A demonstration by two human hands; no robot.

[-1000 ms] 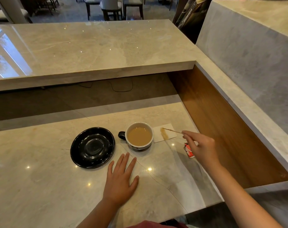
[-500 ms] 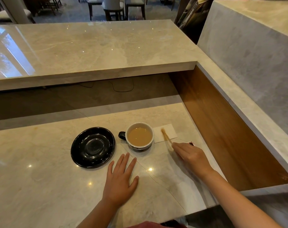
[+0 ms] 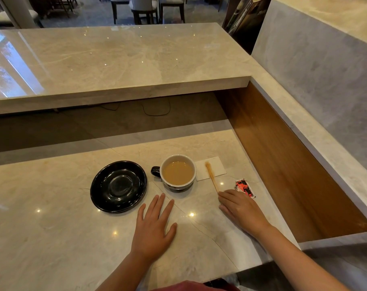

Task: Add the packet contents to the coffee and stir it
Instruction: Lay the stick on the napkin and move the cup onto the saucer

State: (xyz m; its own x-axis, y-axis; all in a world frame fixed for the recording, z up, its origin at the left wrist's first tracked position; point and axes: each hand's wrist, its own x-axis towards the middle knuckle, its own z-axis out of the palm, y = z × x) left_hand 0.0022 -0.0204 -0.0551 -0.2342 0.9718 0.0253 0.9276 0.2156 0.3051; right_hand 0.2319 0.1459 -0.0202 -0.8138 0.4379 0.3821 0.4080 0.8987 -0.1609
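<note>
A white-lined cup with a dark handle holds light brown coffee on the marble counter. Right of it lies a white napkin with a brown stain. A wooden stir stick rests with its wet tip on the napkin and its near end on the counter, touching my right fingertips. My right hand lies flat and empty just below that end. A crumpled red, black and white packet sits beside my right hand. My left hand is spread flat on the counter, below the cup.
An empty black saucer sits left of the cup. A raised marble bar top runs across the back, and a wooden side panel walls off the right. The counter's near edge is close to my body.
My right hand lowered the stir stick from above the napkin onto it and the counter, let go and flattened. The packet, briefly hidden by the hand, shows again. My left hand stayed still.
</note>
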